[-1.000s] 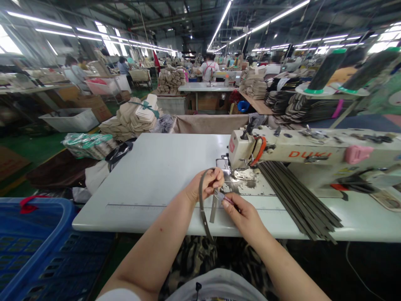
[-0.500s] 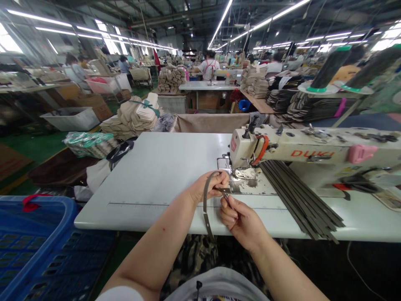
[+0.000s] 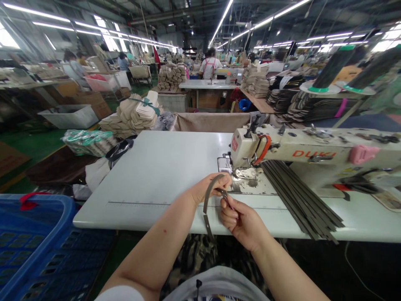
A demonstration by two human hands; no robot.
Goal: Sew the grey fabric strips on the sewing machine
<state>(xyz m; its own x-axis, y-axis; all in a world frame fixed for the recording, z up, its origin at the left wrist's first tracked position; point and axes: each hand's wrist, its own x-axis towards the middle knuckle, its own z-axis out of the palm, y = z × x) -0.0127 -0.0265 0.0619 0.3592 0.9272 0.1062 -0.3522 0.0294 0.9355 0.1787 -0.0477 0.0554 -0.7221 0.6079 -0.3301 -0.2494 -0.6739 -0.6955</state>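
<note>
My left hand (image 3: 221,181) is closed on a narrow grey-brown strap (image 3: 206,200). The strap arches over the knuckles, and its tail hangs past the table's front edge, with small light marks on it. A short end of the same colour pokes out toward my right hand (image 3: 235,217). That hand is closed round a small dark metal tool (image 3: 226,196), whose tip touches the strap end. Fingers cover most of the tool, so its exact kind is hard to make out. Just beyond both hands stands a sewing machine (image 3: 282,146), its needle area close to my left fingers.
A bundle of similar straps (image 3: 300,200) lies under the machine arm, reaching the front edge of the white table (image 3: 150,175). A blue plastic basket (image 3: 59,205) stands at left. Thread cones (image 3: 333,69) rise at right. Other people work farther back among fabric stacks (image 3: 134,115).
The strap end between my hands has tilted downward, and the tool's tip has shifted onto it. Both hands stay in nearly the same place.
</note>
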